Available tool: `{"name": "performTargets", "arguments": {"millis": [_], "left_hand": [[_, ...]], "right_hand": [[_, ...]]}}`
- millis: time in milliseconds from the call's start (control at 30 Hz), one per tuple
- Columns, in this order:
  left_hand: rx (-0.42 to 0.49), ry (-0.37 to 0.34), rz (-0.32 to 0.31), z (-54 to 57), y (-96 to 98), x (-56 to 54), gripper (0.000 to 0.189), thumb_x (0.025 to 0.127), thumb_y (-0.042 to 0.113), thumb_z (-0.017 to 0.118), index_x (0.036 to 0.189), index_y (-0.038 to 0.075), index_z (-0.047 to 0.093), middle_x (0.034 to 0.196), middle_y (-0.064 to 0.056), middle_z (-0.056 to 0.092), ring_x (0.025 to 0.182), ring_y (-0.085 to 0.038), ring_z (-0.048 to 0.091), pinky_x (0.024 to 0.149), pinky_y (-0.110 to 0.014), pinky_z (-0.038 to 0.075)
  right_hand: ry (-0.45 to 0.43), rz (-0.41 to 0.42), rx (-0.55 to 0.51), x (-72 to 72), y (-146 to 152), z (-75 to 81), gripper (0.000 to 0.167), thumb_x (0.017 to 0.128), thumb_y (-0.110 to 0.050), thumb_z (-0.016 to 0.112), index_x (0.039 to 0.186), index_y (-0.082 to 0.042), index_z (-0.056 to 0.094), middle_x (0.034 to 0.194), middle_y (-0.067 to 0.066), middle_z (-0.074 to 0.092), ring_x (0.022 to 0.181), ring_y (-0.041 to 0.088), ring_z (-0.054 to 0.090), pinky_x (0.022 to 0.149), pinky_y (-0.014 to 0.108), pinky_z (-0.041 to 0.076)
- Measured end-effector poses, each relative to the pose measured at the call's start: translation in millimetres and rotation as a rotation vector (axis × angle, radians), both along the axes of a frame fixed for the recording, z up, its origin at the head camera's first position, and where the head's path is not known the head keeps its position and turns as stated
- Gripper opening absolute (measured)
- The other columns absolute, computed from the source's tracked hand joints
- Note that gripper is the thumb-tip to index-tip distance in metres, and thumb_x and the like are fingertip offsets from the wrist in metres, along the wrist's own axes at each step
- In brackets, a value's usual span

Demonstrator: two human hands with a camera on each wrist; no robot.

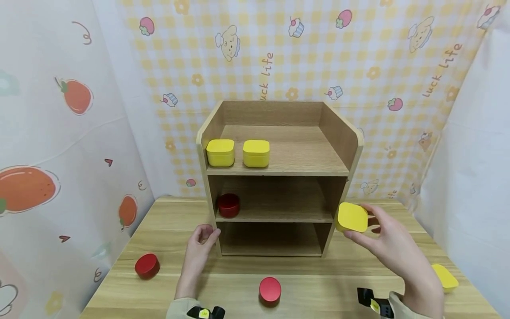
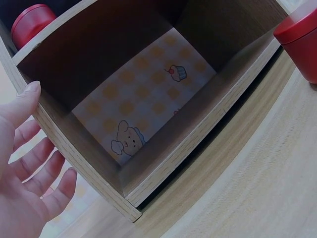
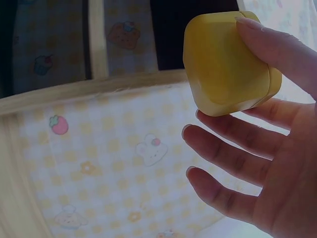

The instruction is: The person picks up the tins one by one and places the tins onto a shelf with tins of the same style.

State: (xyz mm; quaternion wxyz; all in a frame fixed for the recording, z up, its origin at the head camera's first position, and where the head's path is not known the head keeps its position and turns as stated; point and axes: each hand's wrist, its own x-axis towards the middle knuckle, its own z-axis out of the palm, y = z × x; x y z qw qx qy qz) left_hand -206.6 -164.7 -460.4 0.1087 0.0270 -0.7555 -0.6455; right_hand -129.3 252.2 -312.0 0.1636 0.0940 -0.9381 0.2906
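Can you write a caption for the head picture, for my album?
Right grip holding a yellow box by the wooden shelf.

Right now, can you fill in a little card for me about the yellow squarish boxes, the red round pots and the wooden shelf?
Right grip: holds a yellow rounded-square box in the air
Left grip: thumb at the left front edge of the wood-grain three-tier shelf
Top tier: two yellow boxes
Middle tier: one red round pot, at left
Light wood-grain table: red pots at left and centre, yellow box at right
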Motion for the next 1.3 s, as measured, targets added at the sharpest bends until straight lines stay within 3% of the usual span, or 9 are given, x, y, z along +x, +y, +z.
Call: {"name": "performTargets", "arguments": {"millis": [100,300,400,767,1033,1233,1300], "left_hand": [[0.01,0.004,0.003,1.1,-0.1,1.4,0.031,0.093,0.022,0.07,0.112,0.0,0.057,0.109,-0.01,0.059,0.1,-0.015,0.055,0.079,-0.029,0.052],[0.017,0.013,-0.004,26.6,6.2,16.6,0.026,0.093,0.015,0.068,0.108,-0.003,0.057,0.104,-0.012,0.059,0.096,-0.017,0.056,0.078,-0.033,0.053],[0.002,0.022,-0.012,31.8,7.0,19.5,0.026,0.094,0.016,0.067,0.108,-0.004,0.056,0.104,-0.012,0.059,0.095,-0.017,0.056,0.077,-0.031,0.053],[0.001,0.013,-0.005,34.6,8.0,22.0,0.026,0.094,0.016,0.068,0.109,-0.003,0.057,0.105,-0.013,0.059,0.097,-0.02,0.055,0.076,-0.025,0.05],[-0.005,0.016,-0.009,36.4,8.4,23.2,0.027,0.094,0.015,0.067,0.109,-0.003,0.057,0.106,-0.014,0.059,0.099,-0.021,0.055,0.077,-0.022,0.049],[0.024,0.047,-0.004,3.1,1.0,3.7,0.032,0.092,0.022,0.07,0.112,0.0,0.057,0.106,-0.011,0.059,0.098,-0.016,0.057,0.077,-0.028,0.052],[0.025,0.051,-0.001,-2.8,-0.4,0.4,0.034,0.092,0.024,0.071,0.112,0.0,0.057,0.107,-0.01,0.059,0.098,-0.016,0.057,0.078,-0.03,0.053]], "right_hand": [[0.047,0.029,0.003,-2.0,-4,6.0,0.067,0.082,-0.038,0.08,0.133,-0.007,0.051,0.113,0.012,0.062,0.093,0.032,0.062,0.076,0.046,0.051],[0.141,0.076,0.025,-6.6,-12,15.7,0.063,0.079,-0.031,0.084,0.128,-0.008,0.054,0.104,0.006,0.063,0.091,0.025,0.06,0.075,0.043,0.052],[0.151,0.096,0.025,-9.8,-16,22.0,0.062,0.079,-0.03,0.084,0.129,-0.008,0.054,0.102,0.006,0.063,0.091,0.024,0.059,0.076,0.045,0.051],[0.127,0.165,0.023,-17.4,-29,49.3,0.068,0.082,-0.031,0.081,0.135,-0.003,0.049,0.113,0.01,0.062,0.096,0.027,0.058,0.082,0.05,0.05],[0.174,0.194,0.034,-26.7,-41,61.6,0.059,0.082,-0.032,0.081,0.13,-0.011,0.054,0.103,0.001,0.062,0.09,0.018,0.056,0.08,0.044,0.049],[0.214,0.215,0.038,-32.7,-50,75.3,0.058,0.081,-0.032,0.082,0.127,-0.01,0.055,0.093,0.001,0.064,0.083,0.016,0.059,0.072,0.03,0.049],[0.197,0.222,0.03,-33.6,-53,80.3,0.059,0.081,-0.034,0.081,0.129,-0.011,0.054,0.095,0.002,0.065,0.083,0.017,0.061,0.072,0.032,0.05]]}}
